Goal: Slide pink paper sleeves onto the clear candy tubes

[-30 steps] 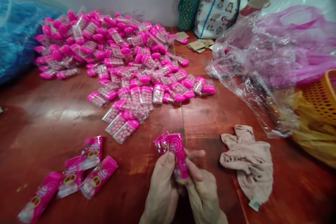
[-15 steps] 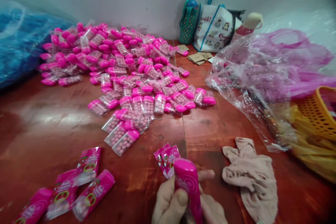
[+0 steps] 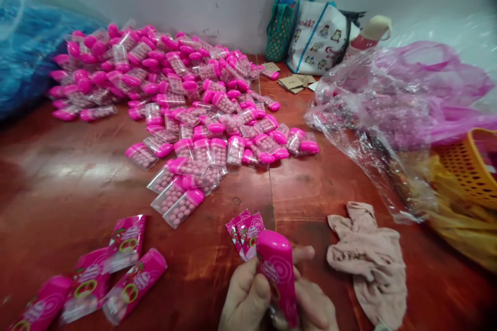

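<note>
Upright near the bottom edge stands a candy box [image 3: 275,264] with a pink cap and a printed pink wrapper around it. My left hand [image 3: 245,297] grips it from the left, thumb across its front. Against its right side is my right hand [image 3: 313,300], closed on the box's lower part, with one finger pointing out to the right. Just behind the box lie flat printed pink wrappers [image 3: 251,230]. At lower left are several wrapped candy boxes [image 3: 134,284]. A large heap of unwrapped clear boxes [image 3: 182,207] with pink caps and pink candy balls spreads beyond.
A crumpled beige cloth [image 3: 368,258] lies at right. Behind it are a clear and pink plastic bag [image 3: 388,98] and a yellow basket [image 3: 466,165]. A white printed bag [image 3: 316,36] stands by the wall, near cardboard pieces [image 3: 293,84]. A blue bag [image 3: 34,51] fills the far left.
The view has shifted slightly. Both hands still hold the same candy box, turned a little so more of its wrapped front shows.
</note>
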